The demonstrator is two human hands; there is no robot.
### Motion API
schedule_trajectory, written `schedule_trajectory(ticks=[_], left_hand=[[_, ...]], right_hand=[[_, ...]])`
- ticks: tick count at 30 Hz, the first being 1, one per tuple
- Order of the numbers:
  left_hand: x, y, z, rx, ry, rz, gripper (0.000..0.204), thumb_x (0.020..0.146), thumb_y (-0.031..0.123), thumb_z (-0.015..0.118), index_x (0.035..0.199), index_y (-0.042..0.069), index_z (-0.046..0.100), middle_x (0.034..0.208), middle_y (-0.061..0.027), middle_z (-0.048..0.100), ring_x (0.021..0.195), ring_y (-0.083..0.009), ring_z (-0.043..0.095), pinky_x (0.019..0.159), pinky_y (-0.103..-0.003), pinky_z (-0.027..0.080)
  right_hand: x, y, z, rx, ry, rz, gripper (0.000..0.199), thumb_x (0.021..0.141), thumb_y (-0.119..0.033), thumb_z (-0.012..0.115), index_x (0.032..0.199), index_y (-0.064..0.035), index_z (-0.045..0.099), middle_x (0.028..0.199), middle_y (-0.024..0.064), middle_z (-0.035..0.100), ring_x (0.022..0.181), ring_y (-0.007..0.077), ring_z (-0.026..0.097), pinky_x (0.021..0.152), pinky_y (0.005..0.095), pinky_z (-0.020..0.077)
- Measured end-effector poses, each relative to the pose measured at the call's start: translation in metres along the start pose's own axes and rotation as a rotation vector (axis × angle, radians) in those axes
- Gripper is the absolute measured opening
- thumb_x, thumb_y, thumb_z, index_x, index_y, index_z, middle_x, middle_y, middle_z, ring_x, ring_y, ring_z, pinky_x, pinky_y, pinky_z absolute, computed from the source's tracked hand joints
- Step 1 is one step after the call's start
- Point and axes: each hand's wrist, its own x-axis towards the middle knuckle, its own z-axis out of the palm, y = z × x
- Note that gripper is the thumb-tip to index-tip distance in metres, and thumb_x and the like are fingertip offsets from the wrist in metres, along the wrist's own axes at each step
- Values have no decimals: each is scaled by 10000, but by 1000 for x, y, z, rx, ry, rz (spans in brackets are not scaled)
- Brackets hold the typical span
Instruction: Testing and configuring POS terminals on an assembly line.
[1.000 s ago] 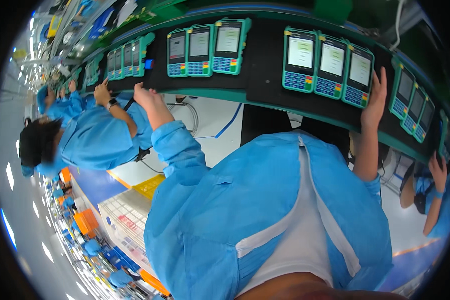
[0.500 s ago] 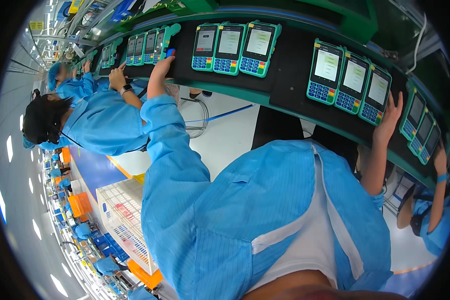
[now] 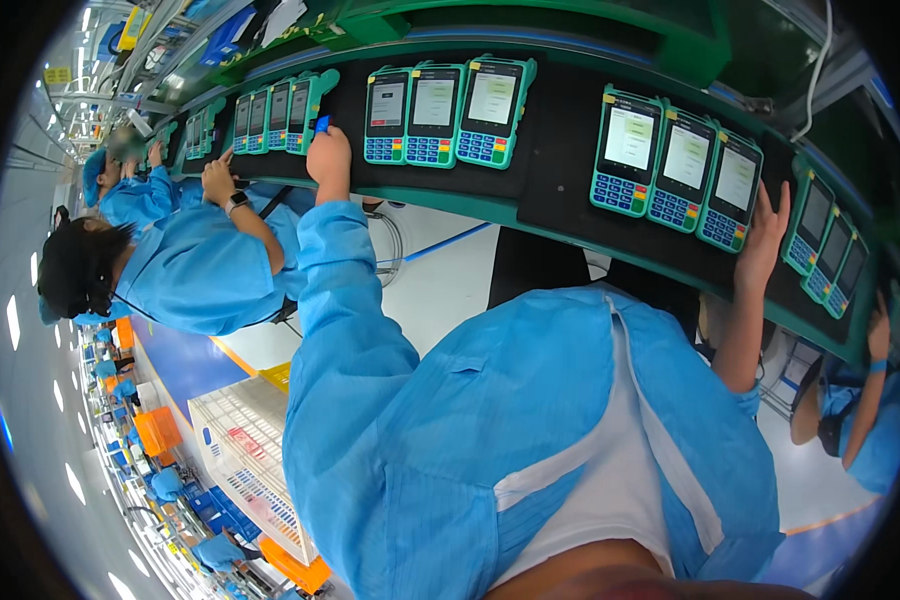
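My left hand (image 3: 329, 160) is closed round a small blue piece (image 3: 322, 123) whose kind I cannot make out; only its end shows above the fingers. Just right of that hand stand three handheld card payment terminals, including a green-cased terminal (image 3: 387, 116) with a lit screen and coloured keys. At the right is another group of three lit terminals, the left one (image 3: 625, 152) tilted like the others. My right hand (image 3: 760, 240) lies with fingers stretched out along the right side of the end terminal (image 3: 730, 195), apparently touching its edge.
The terminals stand on a black mat (image 3: 560, 110) along a green-edged bench (image 3: 500, 207). More terminals (image 3: 820, 240) stand beyond my right hand, near a co-worker's arm (image 3: 870, 385). At left, a co-worker (image 3: 195, 260) reaches to the bench. A white crate (image 3: 245, 430) stands behind.
My left hand has turned and moved slightly right, nearer the left group of terminals, with the blue piece in it. The whole view has shifted a little; my right hand stays beside the same terminal.
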Motion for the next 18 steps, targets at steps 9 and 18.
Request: schedule_trajectory(ticks=[9,18], left_hand=[[5,5,-20,-142,119,101,444,947,421,430,963,44,664,902,-224,679,852,-431,641,762,-504,501],[49,12,-21,-203,18,383,431,967,430,424,1151,107,642,1051,-245,657,975,-453,613,845,-518,486]], right_hand=[[2,-12,-2,-68,56,24,682,1012,-452,370,1524,-77,120,1470,243,366,1386,343,344,1156,426,226],[-1,0,-7,-65,-8,28,699,1007,-464,380,1531,-86,113,1485,233,349,1387,317,342,1149,407,239]])
